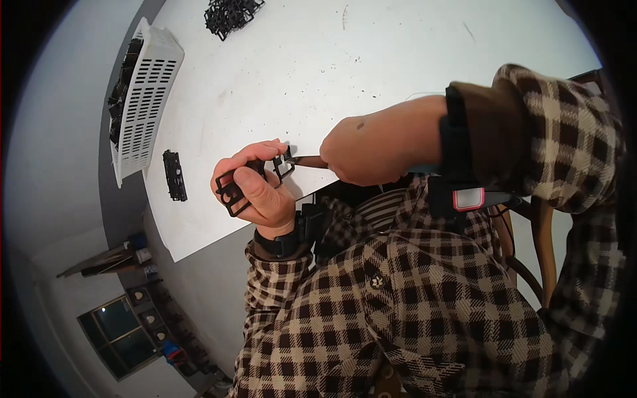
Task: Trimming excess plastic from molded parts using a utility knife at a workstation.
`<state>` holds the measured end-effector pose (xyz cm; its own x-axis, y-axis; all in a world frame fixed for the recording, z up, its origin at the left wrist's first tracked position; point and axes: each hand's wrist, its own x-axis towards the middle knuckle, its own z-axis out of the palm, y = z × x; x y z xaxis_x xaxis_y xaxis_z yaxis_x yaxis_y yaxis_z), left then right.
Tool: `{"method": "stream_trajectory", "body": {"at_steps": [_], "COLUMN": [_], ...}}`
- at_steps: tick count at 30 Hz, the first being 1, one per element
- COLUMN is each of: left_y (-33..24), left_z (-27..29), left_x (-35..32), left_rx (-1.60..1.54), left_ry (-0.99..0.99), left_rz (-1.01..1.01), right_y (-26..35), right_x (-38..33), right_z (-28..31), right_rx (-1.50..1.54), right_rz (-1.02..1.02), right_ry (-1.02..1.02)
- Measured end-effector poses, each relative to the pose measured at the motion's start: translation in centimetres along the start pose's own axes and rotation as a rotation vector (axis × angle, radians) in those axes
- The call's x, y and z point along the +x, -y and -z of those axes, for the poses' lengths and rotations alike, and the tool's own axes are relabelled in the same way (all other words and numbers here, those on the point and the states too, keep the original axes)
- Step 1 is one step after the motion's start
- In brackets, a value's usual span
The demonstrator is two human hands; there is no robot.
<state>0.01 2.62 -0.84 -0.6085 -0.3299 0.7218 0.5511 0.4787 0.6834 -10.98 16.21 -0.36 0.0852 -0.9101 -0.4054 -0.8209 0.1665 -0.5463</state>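
We are noting first what the view is withholding. The right hand (371, 149) is showing us only its back, so its fingers are lying hidden beneath it and we cannot tell how they are set around the tool. Of that thin brown-tipped tool (306, 161) only a short length is emerging from under the hand; its handle is out of sight. The black plastic frame piece (255, 180) is partly covered by the left hand (255, 189), and its fine details are too small to make out.

We are seeing the left hand's fingers (247, 154) curled tight over the top of the frame piece, with the thumb pressing along its front, so the grip is closed and firm. The right hand is bunched shut on the tool, whose tip is meeting the frame piece at its right end.

The frame piece is appearing as a run of open rectangular cells in thin black bars, held just above the near edge of the white table (298, 66).

Further off, a white slotted basket (146, 99) of black parts is standing on its side at the table's left edge, a small black block (174, 175) is lying beside it, and a heap of black pieces (231, 14) is sitting at the far side.
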Motion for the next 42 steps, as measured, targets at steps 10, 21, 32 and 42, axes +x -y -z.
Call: {"method": "stream_trajectory", "body": {"at_steps": [10, 21, 32, 42], "left_y": [-1.6, -0.7, -4.2, -2.8], "left_z": [2.1, -0.3, -2.2, 0.0], "left_x": [2.0, 2.6, 0.3, -0.2], "left_rx": [-0.651, -0.555, 0.015, 0.010], "left_ry": [-0.130, -0.057, 0.265, 0.207], "left_rz": [0.374, 0.502, 0.666, 0.813], "right_y": [0.8, 3.5, 2.4, 2.6], "right_x": [-6.1, -5.2, -3.2, -2.5], "right_z": [0.6, 0.6, -0.7, -0.7], "right_rx": [0.517, 0.821, 0.452, 0.695], "right_rz": [-0.018, 0.007, -0.054, -0.002], "right_ry": [-0.717, -0.672, -0.948, -0.598]}}
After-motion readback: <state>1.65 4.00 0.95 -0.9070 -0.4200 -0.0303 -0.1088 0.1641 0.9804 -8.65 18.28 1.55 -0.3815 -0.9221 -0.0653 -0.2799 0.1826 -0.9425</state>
